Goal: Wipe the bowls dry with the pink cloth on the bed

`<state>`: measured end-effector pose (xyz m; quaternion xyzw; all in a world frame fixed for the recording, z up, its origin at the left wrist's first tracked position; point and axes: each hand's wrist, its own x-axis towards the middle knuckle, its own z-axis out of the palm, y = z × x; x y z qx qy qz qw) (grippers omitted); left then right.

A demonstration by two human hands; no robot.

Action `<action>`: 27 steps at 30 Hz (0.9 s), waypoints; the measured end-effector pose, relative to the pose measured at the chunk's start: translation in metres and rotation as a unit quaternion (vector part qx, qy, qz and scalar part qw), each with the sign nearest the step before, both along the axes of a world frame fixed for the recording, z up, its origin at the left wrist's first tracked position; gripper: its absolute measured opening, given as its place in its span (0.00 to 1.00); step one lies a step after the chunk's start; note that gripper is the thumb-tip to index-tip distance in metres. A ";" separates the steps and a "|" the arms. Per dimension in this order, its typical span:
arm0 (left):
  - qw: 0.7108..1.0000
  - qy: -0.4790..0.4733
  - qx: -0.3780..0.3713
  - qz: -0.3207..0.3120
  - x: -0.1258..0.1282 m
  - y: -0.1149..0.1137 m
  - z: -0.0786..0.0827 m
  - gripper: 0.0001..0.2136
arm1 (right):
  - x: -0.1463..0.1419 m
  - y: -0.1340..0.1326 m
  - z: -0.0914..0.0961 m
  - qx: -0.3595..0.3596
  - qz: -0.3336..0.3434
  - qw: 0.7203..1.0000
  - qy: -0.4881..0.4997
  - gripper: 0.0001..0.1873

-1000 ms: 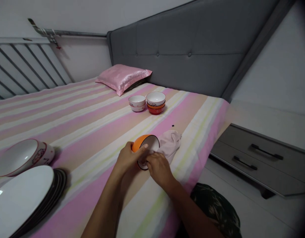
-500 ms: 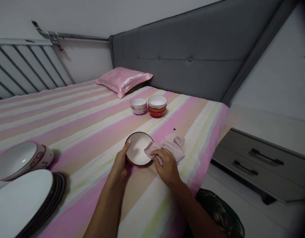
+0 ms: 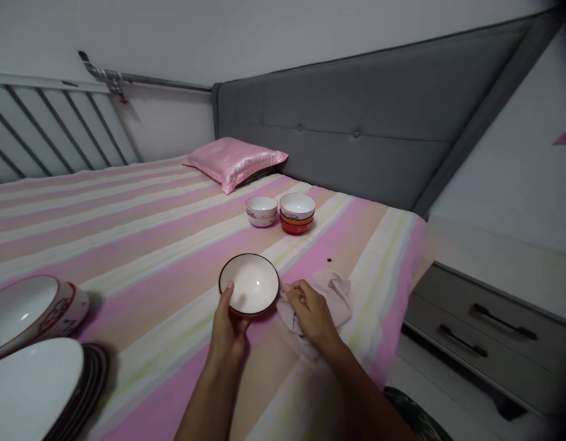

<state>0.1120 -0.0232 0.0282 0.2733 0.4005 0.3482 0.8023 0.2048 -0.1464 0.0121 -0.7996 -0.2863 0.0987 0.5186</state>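
My left hand (image 3: 228,327) grips a small bowl (image 3: 253,285) with a white inside and a dark rim, its thumb over the near left edge and its other fingers hidden underneath. The bowl is tilted toward me above the striped bed. Just right of it, my right hand (image 3: 309,309) pinches a pale pink cloth (image 3: 333,294), most of which hangs or lies on the bedspread. Beyond the hands stand two short stacks of bowls: white patterned bowls (image 3: 261,211) and, beside them, a white bowl (image 3: 297,206) on top of orange and red ones.
At the left lie a large red-rimmed bowl (image 3: 30,312) and a stack of plates (image 3: 39,386). A pink pillow (image 3: 234,160) rests near the grey headboard (image 3: 338,116). A drawer cabinet (image 3: 485,324) stands right of the bed, and a small dark bit (image 3: 329,260) lies on the bedspread (image 3: 173,294).
The bowl in my left hand has moved slightly left and is lifted and turned. My right hand with the cloth has come away from the bowl's inside to its right. The view has shifted a little.
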 end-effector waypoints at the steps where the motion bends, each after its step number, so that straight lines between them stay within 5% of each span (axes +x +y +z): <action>1: 1.000 -0.008 -0.004 0.006 0.000 -0.001 0.000 0.10 | 0.004 0.006 0.002 -0.031 0.022 0.999 0.005 0.19; 6: 0.999 -0.043 0.005 0.006 -0.003 0.000 -0.004 0.09 | 0.022 0.040 0.000 -0.115 0.144 0.962 0.199 0.23; 14: 0.995 -0.095 0.027 -0.001 -0.010 0.018 -0.027 0.16 | 0.036 0.080 -0.005 -0.117 0.110 0.918 0.362 0.18; 27: 0.995 -0.018 0.023 -0.096 -0.017 0.027 -0.061 0.29 | 0.118 0.170 0.082 0.045 -0.013 0.941 0.335 0.16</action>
